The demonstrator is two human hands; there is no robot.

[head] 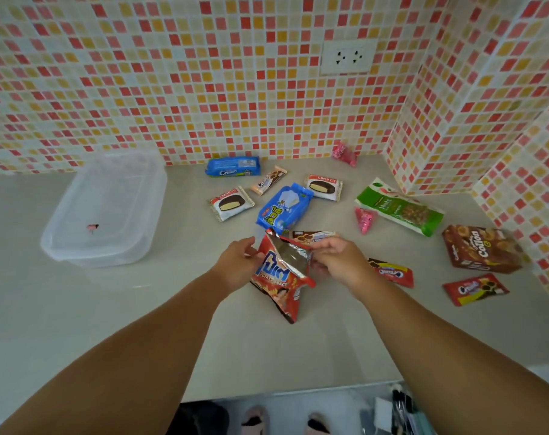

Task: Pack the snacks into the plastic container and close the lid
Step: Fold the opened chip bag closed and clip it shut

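A clear plastic container with its lid on sits at the left of the counter, a small pink mark on top. In the middle, both hands hold a red potato snack bag whose torn top shows silver foil. My left hand pinches its left top edge and my right hand pinches the right one. Behind lie a blue wafer pack, two choco pie packs, a blue cookie roll and a small cream cookie pack.
To the right lie a green nuts bag, a brown biscuit box, two red cookie packs and two pink candies. Tiled walls close the back and right. The counter's front edge is near.
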